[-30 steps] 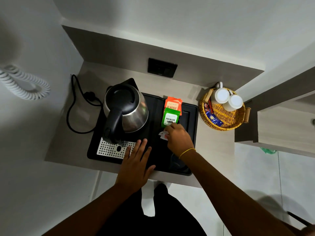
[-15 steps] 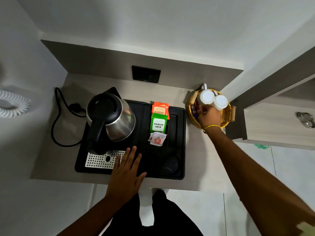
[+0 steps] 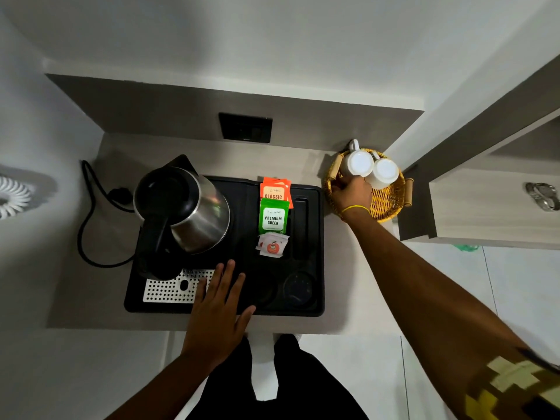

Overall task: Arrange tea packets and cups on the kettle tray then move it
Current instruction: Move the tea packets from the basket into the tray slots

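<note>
A black kettle tray (image 3: 315, 225) lies on the grey counter and carries a steel kettle (image 3: 188, 207). On the tray sit orange tea packets (image 3: 274, 190), a green packet (image 3: 272, 216) and small white sachets (image 3: 271, 244), in a row. Two upturned white cups (image 3: 359, 163) (image 3: 385, 172) stand in a wicker basket (image 3: 391, 204) right of the tray. My left hand (image 3: 219, 307) rests flat, fingers spread, on the tray's front edge. My right hand (image 3: 351, 194) is inside the basket against the left cup; what its fingers hold is hidden.
A black power cord (image 3: 88, 219) loops on the counter left of the kettle. A wall socket (image 3: 245, 127) sits behind the tray. A wooden cabinet (image 3: 491, 204) with a metal handle juts out at the right. A white coiled cable (image 3: 13, 197) hangs at the far left.
My right hand left the white sachets on the tray and moved right into the wicker basket, down by the left cup. My left hand stayed on the tray's front edge.
</note>
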